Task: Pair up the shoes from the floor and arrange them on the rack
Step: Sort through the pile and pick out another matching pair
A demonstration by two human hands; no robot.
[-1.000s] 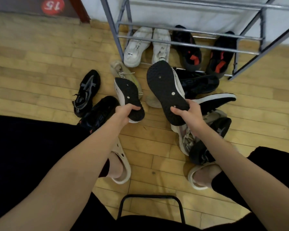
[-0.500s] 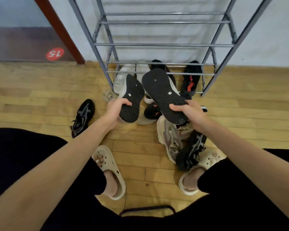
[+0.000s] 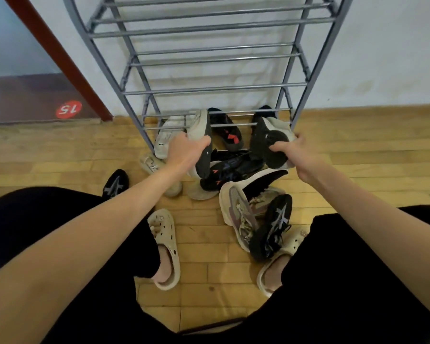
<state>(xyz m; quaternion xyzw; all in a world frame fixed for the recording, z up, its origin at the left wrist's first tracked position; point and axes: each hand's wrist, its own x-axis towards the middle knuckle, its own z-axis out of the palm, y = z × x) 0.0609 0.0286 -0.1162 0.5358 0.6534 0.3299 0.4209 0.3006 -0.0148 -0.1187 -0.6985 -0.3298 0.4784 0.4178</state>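
Both hands are closed on footwear, held up in front of the lowest tier of the grey metal rack (image 3: 209,90). The left hand (image 3: 184,150) grips a cream shoe with a black sole (image 3: 201,135); the right hand (image 3: 293,152) grips its matching shoe (image 3: 268,137), sole turned toward the camera. On the bottom tier sit a white pair (image 3: 166,135) and a black-and-red pair (image 3: 229,132). Remaining shoes lie heaped on the wooden floor (image 3: 358,150) between the person's feet.

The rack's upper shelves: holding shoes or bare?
Bare. The rack shows only rails up top; the white pair and black-and-red shoes sit at its bottom level.
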